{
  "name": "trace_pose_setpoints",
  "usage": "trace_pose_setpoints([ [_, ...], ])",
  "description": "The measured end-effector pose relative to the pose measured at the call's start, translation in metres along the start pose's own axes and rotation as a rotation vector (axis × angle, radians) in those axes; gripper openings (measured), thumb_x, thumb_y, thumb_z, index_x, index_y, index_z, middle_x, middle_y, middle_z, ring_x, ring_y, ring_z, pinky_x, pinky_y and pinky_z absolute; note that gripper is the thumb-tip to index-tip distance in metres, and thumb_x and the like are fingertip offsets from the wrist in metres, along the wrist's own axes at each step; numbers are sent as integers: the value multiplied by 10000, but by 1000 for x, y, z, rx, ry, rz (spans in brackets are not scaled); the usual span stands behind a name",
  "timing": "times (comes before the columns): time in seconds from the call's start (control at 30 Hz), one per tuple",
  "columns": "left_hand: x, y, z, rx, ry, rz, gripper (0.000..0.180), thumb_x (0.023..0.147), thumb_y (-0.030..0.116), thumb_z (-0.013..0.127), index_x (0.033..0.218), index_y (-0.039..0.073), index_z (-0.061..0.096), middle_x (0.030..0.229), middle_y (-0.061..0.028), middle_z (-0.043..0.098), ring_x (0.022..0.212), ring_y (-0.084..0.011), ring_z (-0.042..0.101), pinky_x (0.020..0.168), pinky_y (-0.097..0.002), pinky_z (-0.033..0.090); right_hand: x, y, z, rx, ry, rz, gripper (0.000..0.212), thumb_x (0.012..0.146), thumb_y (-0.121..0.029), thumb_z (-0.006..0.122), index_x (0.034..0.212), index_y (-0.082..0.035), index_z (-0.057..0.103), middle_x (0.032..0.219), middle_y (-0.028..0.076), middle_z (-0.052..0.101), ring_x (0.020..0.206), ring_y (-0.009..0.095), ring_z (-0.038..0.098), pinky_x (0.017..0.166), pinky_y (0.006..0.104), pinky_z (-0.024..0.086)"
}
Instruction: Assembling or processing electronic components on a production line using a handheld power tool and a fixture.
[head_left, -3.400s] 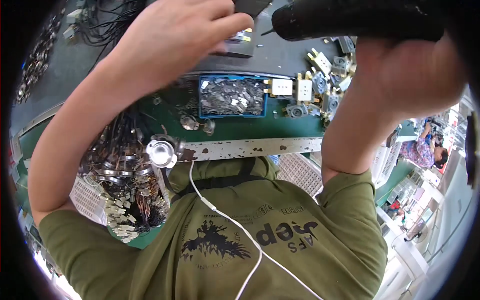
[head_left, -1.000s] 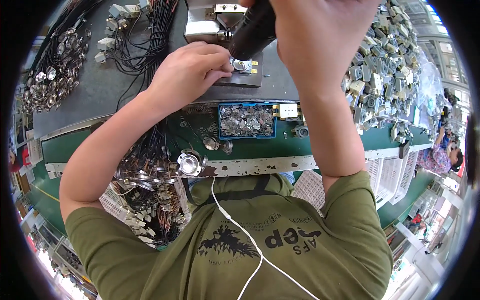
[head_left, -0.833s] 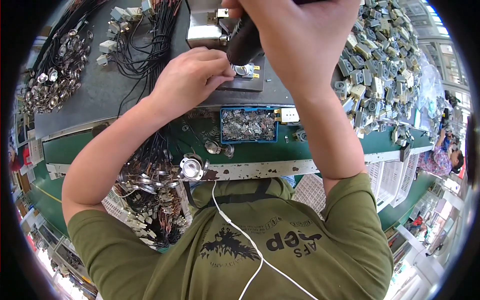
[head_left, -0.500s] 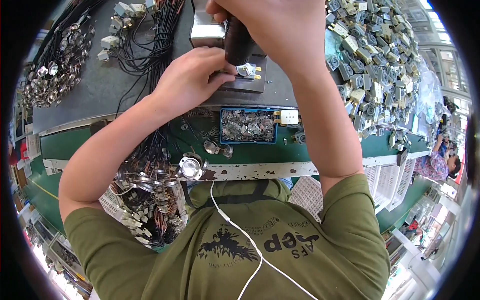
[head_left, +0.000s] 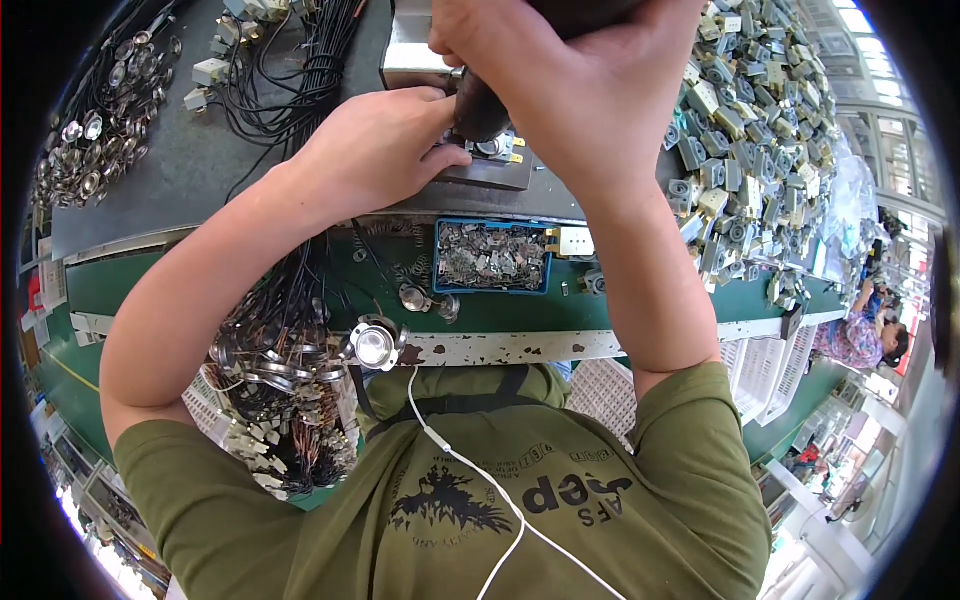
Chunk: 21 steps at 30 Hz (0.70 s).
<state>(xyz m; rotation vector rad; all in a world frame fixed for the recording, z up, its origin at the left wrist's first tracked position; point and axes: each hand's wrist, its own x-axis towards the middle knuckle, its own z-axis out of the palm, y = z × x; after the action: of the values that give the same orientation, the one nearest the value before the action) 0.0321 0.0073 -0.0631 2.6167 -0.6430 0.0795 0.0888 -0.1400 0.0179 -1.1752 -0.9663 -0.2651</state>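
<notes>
Head view, looking straight down: right hand (head_left: 575, 75) wrapped tight around a dark power screwdriver (head_left: 482, 108), tip pressed down on a small switch part (head_left: 497, 148) with brass-coloured terminals. Left hand (head_left: 375, 150) curled in from the left, fingertips (head_left: 448, 157) pinching and steadying the same part, thumb touching the tool's nose. Part seated on a grey metal fixture plate (head_left: 490, 172) at the far edge of the table (head_left: 150, 190). Just nearer the body, a blue tray (head_left: 491, 258) full of small metal clips. Beside it on the green ledge, a few loose round pieces (head_left: 413, 297) and a round shiny lamp-like unit (head_left: 373, 343). Left of the arm, bundles of black wires (head_left: 290, 70) with connectors, more hanging by the waist. Far right, a heap of grey-green switch bodies (head_left: 745, 150). White earphone cable (head_left: 470, 470) running down an olive shirt.
</notes>
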Motion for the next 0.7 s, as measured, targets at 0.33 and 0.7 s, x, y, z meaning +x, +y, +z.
trace_pose_setpoints([
  [0.33, 0, -2, 2, 46, -79, -7, 318, 924, 285, 721, 1105, 37, 638, 1023, -118, 678, 938, -329, 686, 781, -441, 559, 10, -12, -23, -47, 140, 109, 544, 846, 20, 783, 1302, -1, 487, 933, 78, 674, 816, 152, 690, 742, 278, 580],
  [0.7, -5, 15, -19, -30, -91, 206, 343, 846, 198, 772, 1168, 144, 669, 1025, -31, 655, 905, -254, 681, 794, -398, 533, 24, -23, -67, -451, 365, -55, 469, 994, -172, 701, 1389, -1, 514, 1017, 126, 711, 811, 168, 693, 673, 286, 584],
])
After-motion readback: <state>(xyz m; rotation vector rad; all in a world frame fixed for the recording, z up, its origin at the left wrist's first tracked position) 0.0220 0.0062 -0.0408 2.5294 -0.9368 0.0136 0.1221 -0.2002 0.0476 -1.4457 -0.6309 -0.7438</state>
